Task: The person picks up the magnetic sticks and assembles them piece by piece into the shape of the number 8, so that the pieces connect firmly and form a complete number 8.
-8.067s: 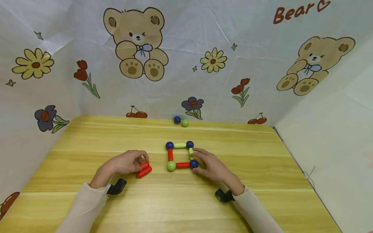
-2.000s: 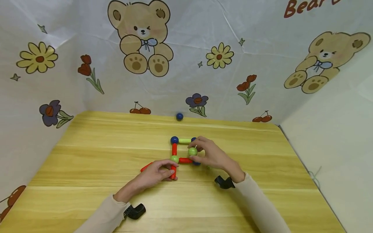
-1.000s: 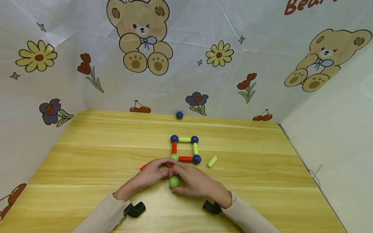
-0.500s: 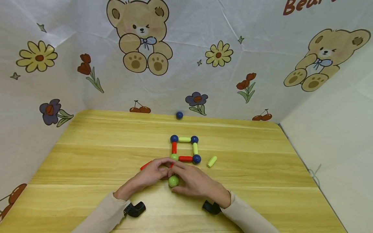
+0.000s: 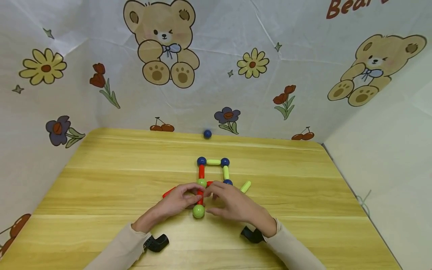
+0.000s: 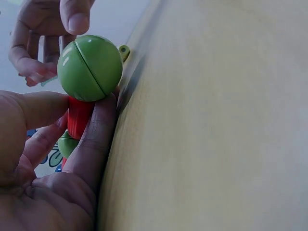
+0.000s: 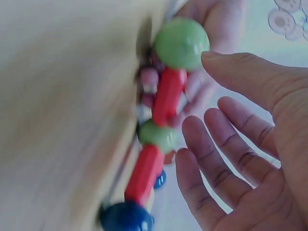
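A square of magnetic balls and rods lies on the table, with blue balls (image 5: pixel 201 161) at three corners and a green ball (image 5: pixel 201 182) at the near left one. From that green corner a red rod (image 5: pixel 200 197) points toward me, tipped by a second green ball (image 5: pixel 198 211). My left hand (image 5: pixel 179 198) pinches this red rod between thumb and fingers; the left wrist view shows the end ball (image 6: pixel 90 67) just past the fingertips. Beside it on the right, my right hand (image 5: pixel 234 202) holds nothing, fingers spread, its thumb tip right at the ball (image 7: pixel 182 44) in the right wrist view.
A loose yellow-green rod (image 5: pixel 246 186) lies right of the square, partly behind my right hand. Another red rod (image 5: pixel 168 192) shows behind my left hand. One blue ball (image 5: pixel 207 134) sits at the table's back edge, by the printed wall cloth (image 5: pixel 287 30).
A red rod from the left and a green ball from the back edge now extend the square's green corner toward me. My right hand has just let go of that ball and shifted right.
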A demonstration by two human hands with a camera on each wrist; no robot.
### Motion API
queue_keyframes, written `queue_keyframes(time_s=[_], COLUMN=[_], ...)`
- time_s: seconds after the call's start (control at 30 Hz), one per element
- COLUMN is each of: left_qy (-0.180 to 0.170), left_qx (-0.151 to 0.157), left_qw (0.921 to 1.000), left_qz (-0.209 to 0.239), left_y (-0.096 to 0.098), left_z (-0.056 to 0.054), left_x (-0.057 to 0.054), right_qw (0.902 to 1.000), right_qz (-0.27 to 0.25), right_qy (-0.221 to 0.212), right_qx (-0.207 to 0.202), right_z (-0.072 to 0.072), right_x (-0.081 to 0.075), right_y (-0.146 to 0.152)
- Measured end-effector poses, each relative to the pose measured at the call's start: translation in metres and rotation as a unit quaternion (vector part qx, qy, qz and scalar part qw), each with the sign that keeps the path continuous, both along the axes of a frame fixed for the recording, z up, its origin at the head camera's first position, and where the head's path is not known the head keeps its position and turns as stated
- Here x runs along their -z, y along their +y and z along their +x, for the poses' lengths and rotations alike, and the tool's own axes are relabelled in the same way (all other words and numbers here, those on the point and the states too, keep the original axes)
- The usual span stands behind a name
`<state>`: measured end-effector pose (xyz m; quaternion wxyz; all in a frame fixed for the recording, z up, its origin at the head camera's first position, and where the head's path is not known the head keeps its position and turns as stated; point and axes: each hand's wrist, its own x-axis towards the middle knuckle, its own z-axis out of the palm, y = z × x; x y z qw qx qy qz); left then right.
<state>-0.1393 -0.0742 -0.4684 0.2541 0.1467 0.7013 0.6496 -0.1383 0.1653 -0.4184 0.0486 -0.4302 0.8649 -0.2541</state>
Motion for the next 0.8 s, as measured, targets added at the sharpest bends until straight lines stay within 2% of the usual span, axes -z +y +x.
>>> queue_keyframes(time_s=[0.33,0.47,0.63,0.8], left_qy=[-0.010,-0.004,0.004,0.002], left_qx=[-0.005,-0.004,-0.001,-0.004], left_qw=[0.9999,1.0000,1.0000,1.0000], left_qz=[0.005,-0.003,-0.005,-0.007], left_y=[0.000,0.001,0.001,0.001], left_z=[0.000,0.000,0.000,0.001], left_x=[-0.001,0.000,0.000,0.000], right_qw=[0.9967,0.9963,0.9942,0.9911], right_qz=[-0.007,-0.009,0.018,0.039], right_qy=[-0.039,-0.014,0.029,0.026], right_qx=[0.071,0.085,0.102,0.125], right_z=[-0.010,-0.016,-0.024,-0.026], right_x=[-0.001,0.003,0.008,0.009], right_y=[0.037,0.058,0.081,0.092])
